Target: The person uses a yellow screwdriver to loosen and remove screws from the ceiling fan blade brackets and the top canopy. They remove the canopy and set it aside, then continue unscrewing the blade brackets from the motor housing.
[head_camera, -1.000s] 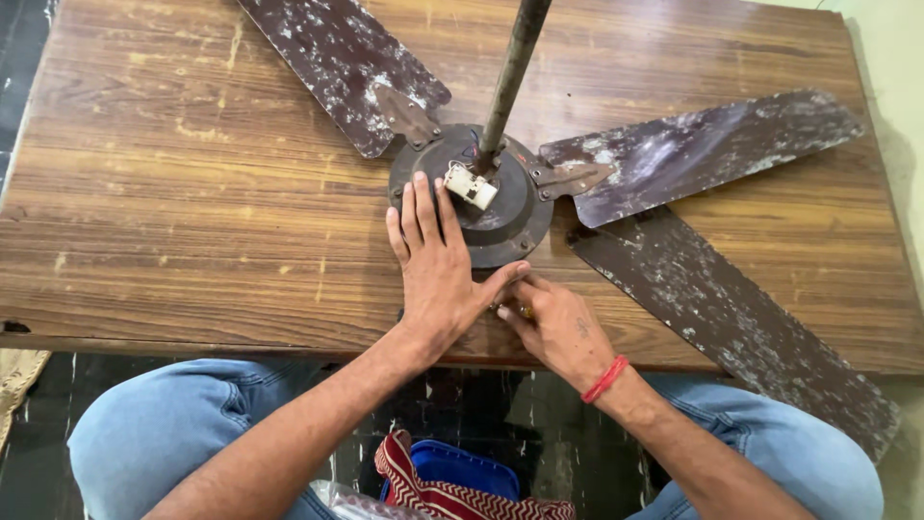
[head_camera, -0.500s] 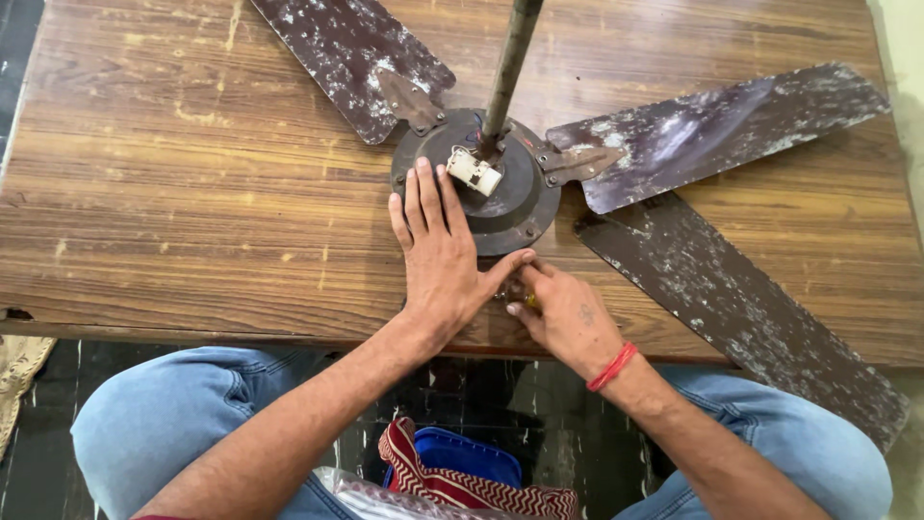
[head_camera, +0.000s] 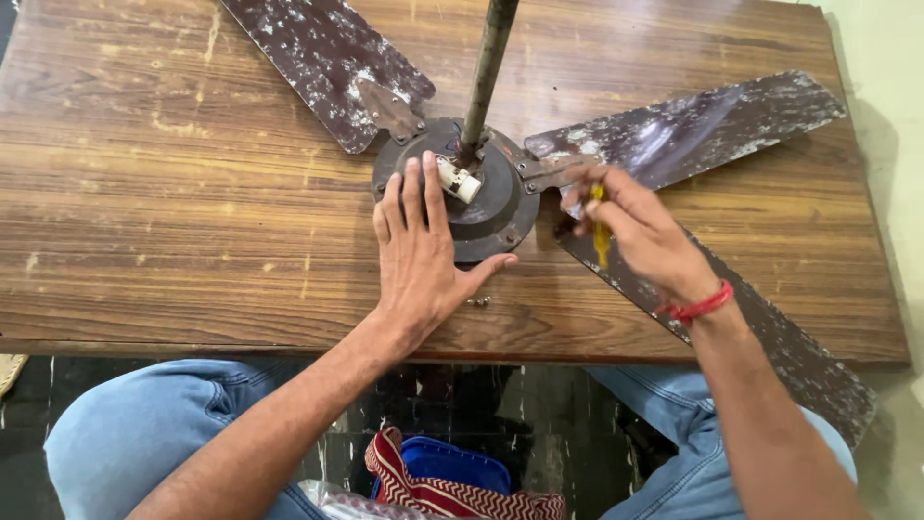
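Observation:
A dark ceiling fan motor hub [head_camera: 486, 207] lies on a wooden table [head_camera: 173, 193], its rod [head_camera: 486, 67] rising toward the camera. Worn, speckled brown blades [head_camera: 693, 130] spread from it. My left hand [head_camera: 419, 246] rests flat on the hub's near left side, fingers apart, beside a small white block [head_camera: 459, 180]. My right hand [head_camera: 640, 231] is over the right blade bracket [head_camera: 549, 171], gripping a yellow-handled screwdriver [head_camera: 599, 231]. A small screw [head_camera: 477, 301] lies on the table near my left thumb.
My knees in blue jeans are below the table edge. Between them on the floor sits a blue container [head_camera: 452, 467] with a red patterned cloth [head_camera: 452, 496]. A second blade [head_camera: 318, 58] reaches the far left, a third [head_camera: 760, 327] the near right.
My right hand has lifted from the table edge near my left thumb and moved up and right to the blade bracket, carrying the screwdriver. A small screw is now visible where it was.

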